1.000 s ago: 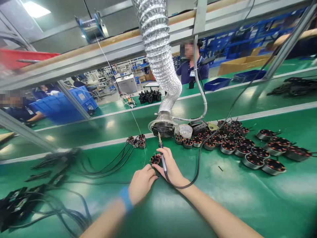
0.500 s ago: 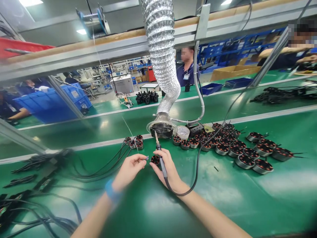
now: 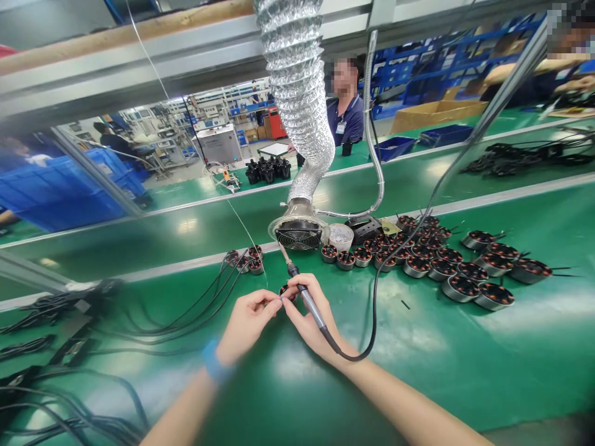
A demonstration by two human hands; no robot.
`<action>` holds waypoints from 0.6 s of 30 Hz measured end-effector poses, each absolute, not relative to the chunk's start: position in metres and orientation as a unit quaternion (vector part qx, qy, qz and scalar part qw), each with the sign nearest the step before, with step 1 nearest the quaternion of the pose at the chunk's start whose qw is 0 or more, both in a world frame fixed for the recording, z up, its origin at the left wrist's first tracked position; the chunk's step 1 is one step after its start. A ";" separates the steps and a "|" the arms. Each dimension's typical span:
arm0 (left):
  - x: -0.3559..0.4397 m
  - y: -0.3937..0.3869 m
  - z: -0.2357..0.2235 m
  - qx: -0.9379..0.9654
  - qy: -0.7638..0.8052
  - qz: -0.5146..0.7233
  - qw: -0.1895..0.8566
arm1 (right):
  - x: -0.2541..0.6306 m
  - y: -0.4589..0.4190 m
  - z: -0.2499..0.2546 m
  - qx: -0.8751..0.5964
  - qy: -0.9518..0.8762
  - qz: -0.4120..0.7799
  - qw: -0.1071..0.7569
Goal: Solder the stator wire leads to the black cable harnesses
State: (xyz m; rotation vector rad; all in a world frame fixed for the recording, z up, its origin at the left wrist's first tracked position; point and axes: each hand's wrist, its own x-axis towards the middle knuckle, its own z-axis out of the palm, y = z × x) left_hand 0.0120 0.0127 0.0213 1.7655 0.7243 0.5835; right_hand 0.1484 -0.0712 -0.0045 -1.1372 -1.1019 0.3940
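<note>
Our right hand (image 3: 308,323) clasps the soldering iron (image 3: 310,303); left hand (image 3: 246,319) pinches a tiny piece (image 3: 281,298). Motor (image 3: 282,289) sits just beyond both, nearer right.

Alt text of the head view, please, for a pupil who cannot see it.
The right hand holds a soldering iron while the left hand pinches a tiny, unclear piece beside a round motor over a green workbench. More motors sit to the right, cables to the left; a silver hose hangs beyond.

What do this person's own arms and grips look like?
Both forearms are sleeveless where visible. The left grip is ungloved, with a wide blue band around its wrist. The right grip is ungloved too, with no band showing.
</note>
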 end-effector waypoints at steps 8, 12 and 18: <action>0.010 0.013 0.019 0.701 0.305 0.273 0.584 | 0.143 -0.072 -0.004 -0.501 -0.455 0.231 0.699; 0.009 0.014 0.018 0.694 0.318 0.277 0.584 | 0.143 -0.071 -0.005 -0.488 -0.443 0.243 0.711; 0.009 0.015 0.014 0.669 0.354 0.262 0.598 | 0.141 -0.070 -0.003 -0.473 -0.436 0.256 0.721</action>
